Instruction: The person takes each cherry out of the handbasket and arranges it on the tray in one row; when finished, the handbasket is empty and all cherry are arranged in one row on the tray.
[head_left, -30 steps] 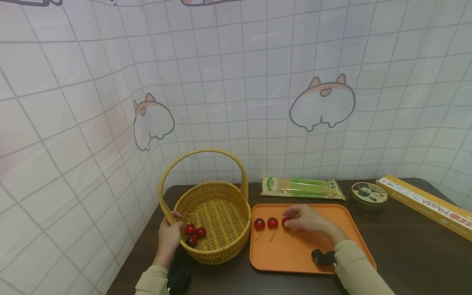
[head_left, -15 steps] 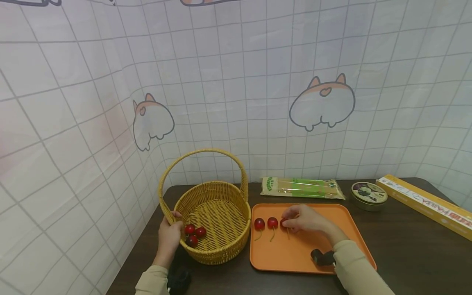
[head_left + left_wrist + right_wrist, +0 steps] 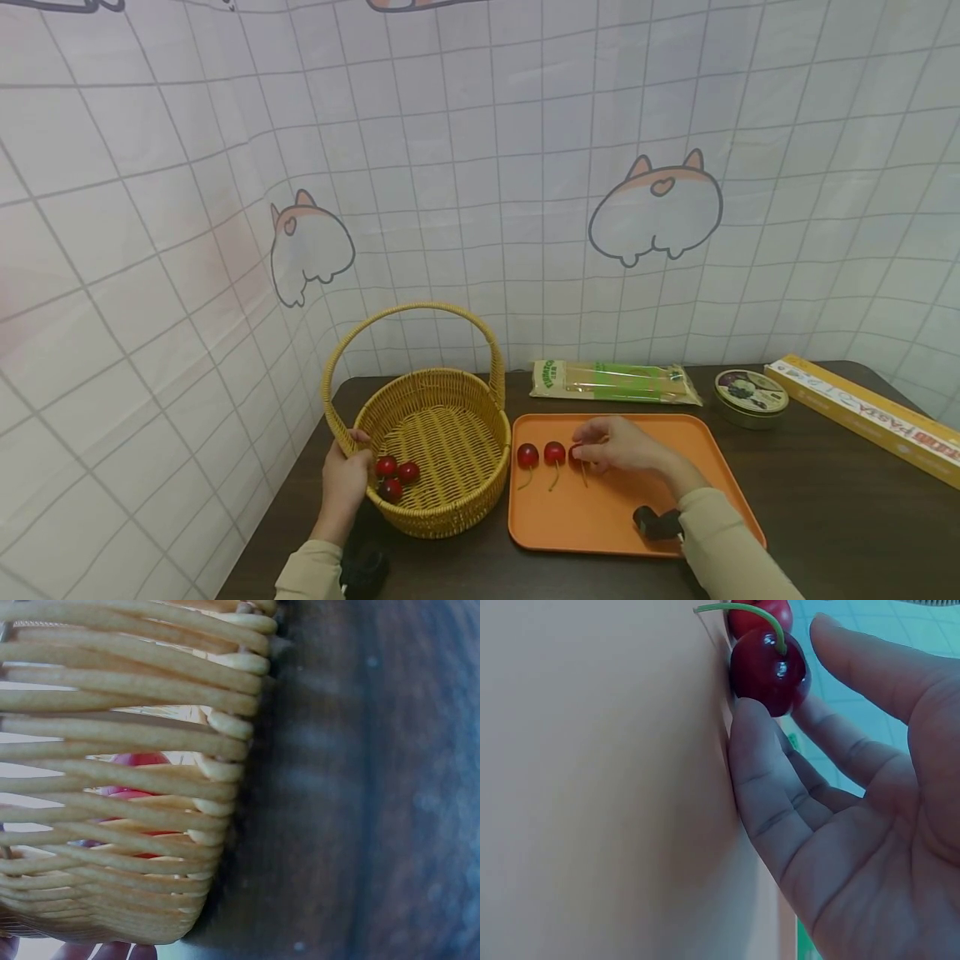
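Note:
My left hand (image 3: 347, 479) grips the left rim of the yellow wicker basket (image 3: 480, 504) at the foot of its tall handle. Three red cherries (image 3: 392, 490) lie inside against the near left wall; their red shows through the weave in the left wrist view. On the orange tray (image 3: 585, 525), two cherries with stems sit in a row at the left. Beside them my right hand (image 3: 622, 446) is at a third, dark red cherry (image 3: 769, 671). Its fingertips touch that cherry, while the thumb stands apart from it in the right wrist view.
Behind the tray lies a green and clear packet (image 3: 615, 383). A round tin (image 3: 750, 398) and a long yellow pasta box (image 3: 870, 412) are at the back right. A patterned white cloth (image 3: 540, 250) hangs behind the dark table.
My right hand and the third cherry have shifted slightly left, towards the other two, and the cherry's stem has turned. The left hand and basket have stayed in place.

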Action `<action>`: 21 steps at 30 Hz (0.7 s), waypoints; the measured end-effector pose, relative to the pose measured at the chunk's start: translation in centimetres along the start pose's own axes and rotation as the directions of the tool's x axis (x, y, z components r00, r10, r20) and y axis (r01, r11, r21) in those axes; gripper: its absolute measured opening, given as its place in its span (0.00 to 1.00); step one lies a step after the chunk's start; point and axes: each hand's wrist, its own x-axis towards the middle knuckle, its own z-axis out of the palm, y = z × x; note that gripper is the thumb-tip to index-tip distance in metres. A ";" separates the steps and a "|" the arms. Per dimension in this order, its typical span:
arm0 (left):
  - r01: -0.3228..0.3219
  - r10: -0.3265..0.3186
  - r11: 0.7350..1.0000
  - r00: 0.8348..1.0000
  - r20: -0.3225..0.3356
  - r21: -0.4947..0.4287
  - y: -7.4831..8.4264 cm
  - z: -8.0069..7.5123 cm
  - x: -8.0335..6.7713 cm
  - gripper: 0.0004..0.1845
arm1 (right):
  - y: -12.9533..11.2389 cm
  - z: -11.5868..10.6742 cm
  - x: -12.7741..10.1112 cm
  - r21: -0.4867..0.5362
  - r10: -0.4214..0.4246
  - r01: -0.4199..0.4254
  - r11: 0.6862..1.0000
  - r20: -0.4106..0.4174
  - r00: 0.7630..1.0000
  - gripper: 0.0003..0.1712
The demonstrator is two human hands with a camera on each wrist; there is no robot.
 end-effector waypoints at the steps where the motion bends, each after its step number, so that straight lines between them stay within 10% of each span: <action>1: 0.000 0.000 1.000 1.000 0.002 -0.003 0.0 0.0 0.0 0.14 | 0.0 0.0 0.0 0.000 0.004 -0.004 1.000 0.000 1.000 0.23; 14: 0.011 -0.011 0.999 1.000 0.016 -0.032 0.0 0.2 0.1 0.14 | -0.8 -0.8 0.0 -0.158 -0.062 0.021 0.987 -0.262 0.963 0.20; 21: 0.017 -0.016 0.999 1.000 0.012 -0.036 0.1 0.0 -0.1 0.15 | -4.2 0.6 0.0 -0.203 -0.164 0.112 0.973 -0.262 0.951 0.16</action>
